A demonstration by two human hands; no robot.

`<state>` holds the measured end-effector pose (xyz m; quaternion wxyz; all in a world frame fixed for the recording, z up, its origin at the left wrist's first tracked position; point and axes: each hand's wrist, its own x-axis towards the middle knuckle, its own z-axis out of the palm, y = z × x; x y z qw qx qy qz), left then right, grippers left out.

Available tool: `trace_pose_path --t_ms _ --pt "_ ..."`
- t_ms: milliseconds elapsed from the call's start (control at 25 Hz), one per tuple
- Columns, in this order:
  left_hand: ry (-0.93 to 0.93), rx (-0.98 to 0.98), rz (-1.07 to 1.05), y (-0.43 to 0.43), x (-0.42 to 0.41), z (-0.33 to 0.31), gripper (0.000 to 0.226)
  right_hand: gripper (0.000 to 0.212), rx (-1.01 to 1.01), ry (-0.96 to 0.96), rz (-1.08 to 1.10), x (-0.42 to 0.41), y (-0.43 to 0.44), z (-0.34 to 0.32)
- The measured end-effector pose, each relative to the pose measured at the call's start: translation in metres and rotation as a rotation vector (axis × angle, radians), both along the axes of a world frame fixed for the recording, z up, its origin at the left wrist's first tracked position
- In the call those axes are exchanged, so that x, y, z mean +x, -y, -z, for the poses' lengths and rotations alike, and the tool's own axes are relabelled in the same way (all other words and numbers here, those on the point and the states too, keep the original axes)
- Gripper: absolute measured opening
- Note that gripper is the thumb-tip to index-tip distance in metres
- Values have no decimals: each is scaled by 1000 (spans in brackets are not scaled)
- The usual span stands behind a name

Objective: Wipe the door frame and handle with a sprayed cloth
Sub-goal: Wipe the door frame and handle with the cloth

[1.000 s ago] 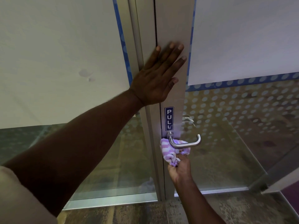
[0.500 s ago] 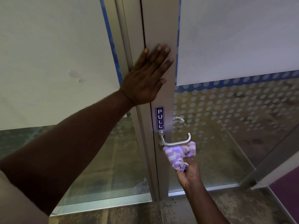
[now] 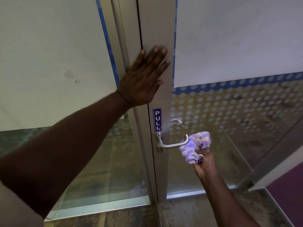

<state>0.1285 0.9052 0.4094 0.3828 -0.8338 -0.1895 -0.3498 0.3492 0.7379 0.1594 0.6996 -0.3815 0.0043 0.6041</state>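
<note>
Purple-and-white bunched cloth (image 3: 195, 147) clamped in right hand (image 3: 205, 163), touching tip of brushed-steel lever handle (image 3: 172, 143). Blue "PULL" sticker (image 3: 157, 120) above handle. Left hand (image 3: 144, 79) flat, fingers spread, on grey metal door frame (image 3: 157, 27).

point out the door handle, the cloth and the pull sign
door handle (image 3: 170, 145), head view, on its horizontal bar
cloth (image 3: 196, 145), head view, on the bunched middle
pull sign (image 3: 157, 120), head view, on its lettering
</note>
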Motion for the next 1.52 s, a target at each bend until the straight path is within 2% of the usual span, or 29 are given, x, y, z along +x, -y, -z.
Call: trace_pose_path --t_ms 120,200,240,520,720,920,1120,1360,1440,1520 --pt "-9 0 -2 -2 0 0 57 22 23 62 -95 11 -11 -7" --pt "-9 -2 4 -2 1 0 57 45 66 161 -139 18 -18 -12" --pt "-8 -1 8 -2 1 0 57 48 107 213 -156 21 -20 -15" --pt "-18 2 -5 -2 1 0 57 20 90 778 -99 23 -19 -25" --pt "-18 0 -8 -1 0 -1 57 33 65 1028 -37 7 -7 -14" --pt "-22 -14 -8 -1 1 -1 58 45 163 1424 106 -17 10 -6" --pt "-21 -21 -4 0 0 -1 58 57 116 1725 14 -61 17 -17" --pt "-25 -43 11 1 0 -2 57 56 188 1754 -124 -126 2 -26" --pt "-28 -47 15 0 0 -2 57 51 263 1695 -116 -137 -2 -28" --pt "-27 -52 16 1 0 -2 57 49 329 1501 -141 -148 -2 -23"
